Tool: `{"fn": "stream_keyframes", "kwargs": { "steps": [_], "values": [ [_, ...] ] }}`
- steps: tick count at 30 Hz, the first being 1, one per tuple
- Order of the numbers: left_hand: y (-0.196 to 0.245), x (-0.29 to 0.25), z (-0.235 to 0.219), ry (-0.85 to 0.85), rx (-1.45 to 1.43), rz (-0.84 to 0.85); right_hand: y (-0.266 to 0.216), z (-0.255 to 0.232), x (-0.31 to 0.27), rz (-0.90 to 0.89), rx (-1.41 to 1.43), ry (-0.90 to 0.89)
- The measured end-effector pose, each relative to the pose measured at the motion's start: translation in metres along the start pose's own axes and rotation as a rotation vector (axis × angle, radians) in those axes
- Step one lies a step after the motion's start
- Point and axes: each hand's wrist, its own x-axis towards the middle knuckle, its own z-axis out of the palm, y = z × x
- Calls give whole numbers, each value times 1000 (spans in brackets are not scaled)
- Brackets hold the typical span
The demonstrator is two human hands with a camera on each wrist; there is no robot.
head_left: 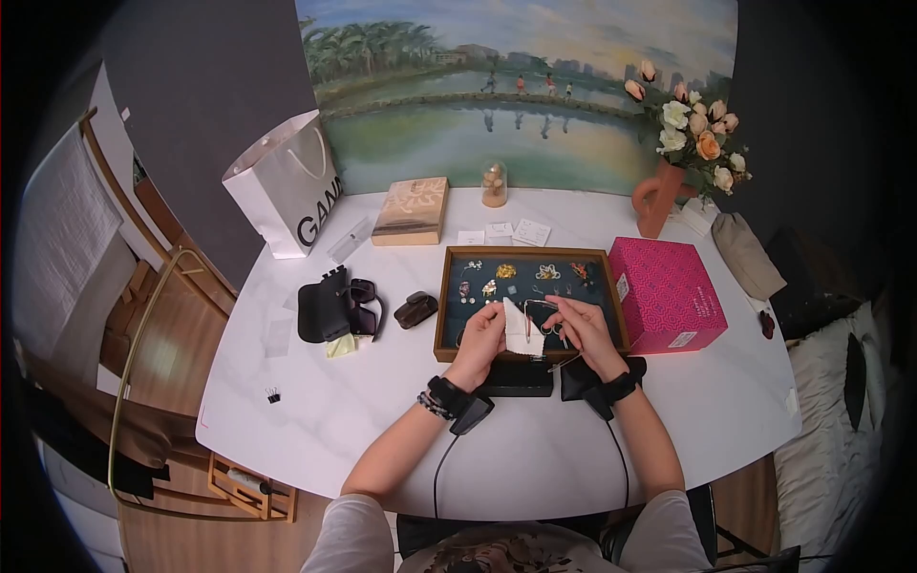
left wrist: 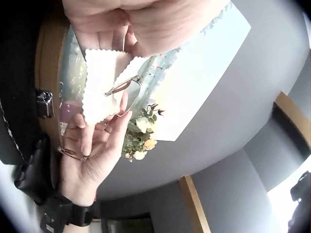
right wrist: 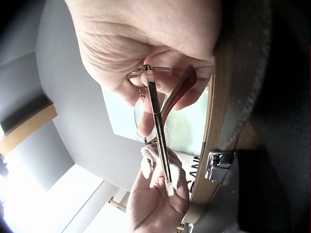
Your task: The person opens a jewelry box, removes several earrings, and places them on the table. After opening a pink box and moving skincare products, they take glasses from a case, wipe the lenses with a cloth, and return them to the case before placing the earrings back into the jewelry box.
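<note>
Over the front edge of a wooden jewellery case (head_left: 442,310), both hands work on one pair of eyeglasses (right wrist: 158,116) with thin metal frames and brown temple tips. My left hand (head_left: 480,336) pinches a white cleaning cloth (head_left: 517,336) with zigzag edges. In the left wrist view the cloth (left wrist: 99,82) hangs beside a lens and overlaps part of the frame. My right hand (head_left: 585,332) holds the eyeglasses by the frame, fingers curled near one lens. One temple points across toward the left hand (right wrist: 158,208) in the right wrist view. The left fingertips are partly hidden behind the cloth.
Jewellery pieces lie on the case's dark lining. A pink box (head_left: 669,291) stands right of it. On the left are a black glasses case (head_left: 323,306), dark sunglasses (head_left: 363,310) and a brown case (head_left: 415,309). A black box (head_left: 516,382) sits in front; a vase (head_left: 657,205) stands behind.
</note>
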Motion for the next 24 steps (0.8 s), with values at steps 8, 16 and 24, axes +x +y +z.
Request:
{"fn": "stream_keyframes", "kwargs": {
  "steps": [8, 16, 24],
  "values": [
    [-2, 5, -13, -45, 324, -11, 4, -4, 0, -13, 61, -11],
    [-3, 7, -17, -138, 139, -46, 4, -4, 0, -17, 62, -10],
    [7, -3, -2, -13, 85, -110, 3, -3, -1, -7, 43, 0]
  ]
}}
